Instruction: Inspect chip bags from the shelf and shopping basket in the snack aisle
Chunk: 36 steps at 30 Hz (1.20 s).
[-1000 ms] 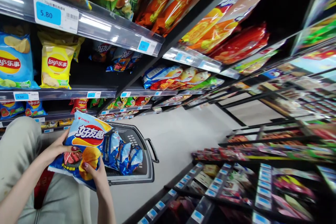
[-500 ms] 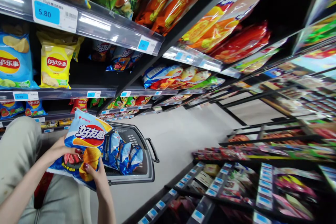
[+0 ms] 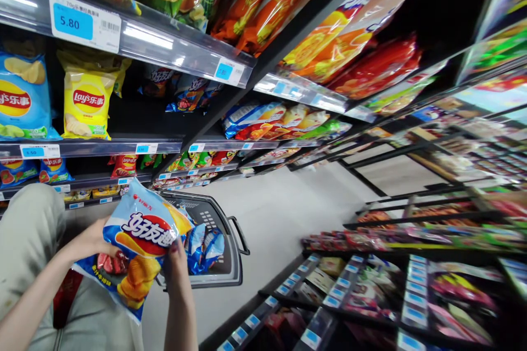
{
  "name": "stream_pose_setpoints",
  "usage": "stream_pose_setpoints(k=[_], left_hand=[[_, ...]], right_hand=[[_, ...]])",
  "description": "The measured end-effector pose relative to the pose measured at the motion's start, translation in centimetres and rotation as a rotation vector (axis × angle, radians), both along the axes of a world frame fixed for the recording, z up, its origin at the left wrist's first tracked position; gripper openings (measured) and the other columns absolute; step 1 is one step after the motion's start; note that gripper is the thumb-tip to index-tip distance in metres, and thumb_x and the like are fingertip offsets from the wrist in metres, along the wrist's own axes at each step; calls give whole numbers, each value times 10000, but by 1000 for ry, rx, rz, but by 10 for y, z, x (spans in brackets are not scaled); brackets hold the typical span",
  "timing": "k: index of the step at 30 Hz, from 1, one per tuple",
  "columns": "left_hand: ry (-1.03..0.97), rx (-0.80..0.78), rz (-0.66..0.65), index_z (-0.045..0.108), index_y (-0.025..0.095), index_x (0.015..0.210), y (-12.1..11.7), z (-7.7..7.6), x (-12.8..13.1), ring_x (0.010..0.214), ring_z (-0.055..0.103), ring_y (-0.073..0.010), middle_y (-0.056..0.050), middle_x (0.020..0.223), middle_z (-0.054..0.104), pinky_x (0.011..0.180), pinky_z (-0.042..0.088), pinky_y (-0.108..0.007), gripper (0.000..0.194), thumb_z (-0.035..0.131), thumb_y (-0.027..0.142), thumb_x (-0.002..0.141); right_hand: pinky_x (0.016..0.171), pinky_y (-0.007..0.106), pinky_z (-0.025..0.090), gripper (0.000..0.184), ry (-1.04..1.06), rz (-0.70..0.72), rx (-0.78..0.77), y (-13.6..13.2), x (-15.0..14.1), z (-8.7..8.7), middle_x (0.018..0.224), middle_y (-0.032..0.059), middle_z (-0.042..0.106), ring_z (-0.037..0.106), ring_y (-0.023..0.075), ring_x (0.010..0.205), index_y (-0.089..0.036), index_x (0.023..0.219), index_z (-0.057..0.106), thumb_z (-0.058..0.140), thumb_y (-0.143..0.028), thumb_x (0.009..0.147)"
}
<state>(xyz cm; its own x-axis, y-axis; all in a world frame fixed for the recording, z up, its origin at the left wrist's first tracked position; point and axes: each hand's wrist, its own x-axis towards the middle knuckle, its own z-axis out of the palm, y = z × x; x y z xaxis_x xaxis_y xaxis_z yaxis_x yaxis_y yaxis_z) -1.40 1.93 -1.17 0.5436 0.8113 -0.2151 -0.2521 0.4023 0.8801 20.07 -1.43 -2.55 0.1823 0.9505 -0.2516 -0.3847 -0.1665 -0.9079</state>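
A blue bag of chips (image 3: 142, 252) is held slantwise in front of my knees, its printed front facing me. My left hand (image 3: 99, 241) grips the bag's left side, with the thumb over the front and the other fingers hidden behind. On the right edge, my right hand (image 3: 177, 263) has its thumb near the lettering; its remaining fingers are out of sight. Just beyond the bag stands a dark grey shopping basket (image 3: 236, 263) on the floor, with several blue snack bags (image 3: 209, 249) lying in it. The held bag covers part of the basket.
Shelves of chips run along the left, with a yellow chip bag (image 3: 88, 98) and a light blue one (image 3: 22, 96) on the middle shelf. A price rail (image 3: 152, 38) juts out above. Pale floor (image 3: 272, 208) lies between these shelves and a low snack rack (image 3: 341, 296) at right.
The chip bag has turned clockwise and its right side has shifted toward the basket. My right hand has moved up and right along its edge. My left hand stays nearly in place.
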Motion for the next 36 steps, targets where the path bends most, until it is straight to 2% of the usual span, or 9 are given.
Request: stream_pose_setpoints(k=[4, 7, 14, 17, 21, 24, 26, 31, 36], left_hand=[[131, 104, -80, 612, 138, 1075, 0, 4, 1, 952, 635, -283, -49, 979, 721, 825, 508, -356, 563, 785, 189, 542], [221, 168, -101, 615, 148, 1055, 0, 9, 2, 954, 631, -275, -38, 998, 715, 836, 508, -350, 540, 768, 176, 539], [442, 206, -130, 569, 181, 1124, -8, 28, 8, 601, 661, -205, 7, 741, 729, 606, 513, -297, 555, 701, 182, 586], [542, 343, -51, 610, 246, 1072, -12, 38, 12, 727, 681, -233, 14, 814, 734, 646, 501, -283, 506, 701, 209, 576], [682, 448, 3, 603, 283, 1108, -15, 42, 16, 843, 684, -269, 2, 939, 731, 652, 483, -275, 504, 659, 201, 615], [727, 499, -5, 536, 307, 1237, -16, 42, 17, 865, 681, -285, -11, 1004, 724, 677, 479, -288, 649, 664, 184, 613], [748, 529, -25, 500, 322, 1282, -17, 45, 19, 897, 673, -295, -14, 1051, 713, 711, 482, -299, 727, 684, 175, 594], [777, 566, -69, 466, 337, 1321, -21, 54, 23, 950, 657, -313, -28, 1115, 693, 753, 485, -321, 783, 713, 211, 589], [748, 523, -34, 495, 322, 1305, -22, 56, 22, 864, 669, -295, -22, 1036, 715, 698, 478, -307, 771, 696, 183, 574]], right_hand=[[713, 305, 526, 383, 39, -199, 8, 25, 7, 40, 863, 50, 701, 667, 191, 765, -187, 946, 652, 710, -459, 682], [575, 213, 481, 289, -11, -274, -7, 32, 11, 54, 681, 7, 675, 613, 119, 585, -160, 762, 652, 761, -398, 641], [531, 241, 477, 396, -150, -462, 1, 30, 14, 40, 657, 16, 670, 590, 128, 549, -145, 757, 627, 744, -500, 626], [538, 259, 477, 369, -213, -455, -11, 33, 17, 24, 665, 9, 656, 588, 132, 550, -162, 782, 604, 664, -519, 710], [670, 350, 516, 367, -285, -381, -11, 38, 30, 20, 823, 59, 689, 648, 205, 711, -170, 837, 609, 692, -487, 671], [911, 431, 448, 354, -509, -244, 152, 37, 37, 45, 1056, 92, 667, 597, 267, 1034, -190, 963, 644, 707, -402, 687], [987, 440, 387, 305, -742, -34, 312, 37, 38, 71, 1120, 87, 650, 543, 267, 1127, -215, 1020, 662, 657, -362, 753], [822, 353, 478, 187, -920, 405, 435, 44, 28, 126, 943, 58, 713, 646, 232, 908, -237, 940, 707, 579, -313, 827], [629, 273, 471, 234, -1086, 400, 409, 53, 19, 129, 741, 42, 691, 619, 176, 659, -198, 771, 674, 497, -323, 861]])
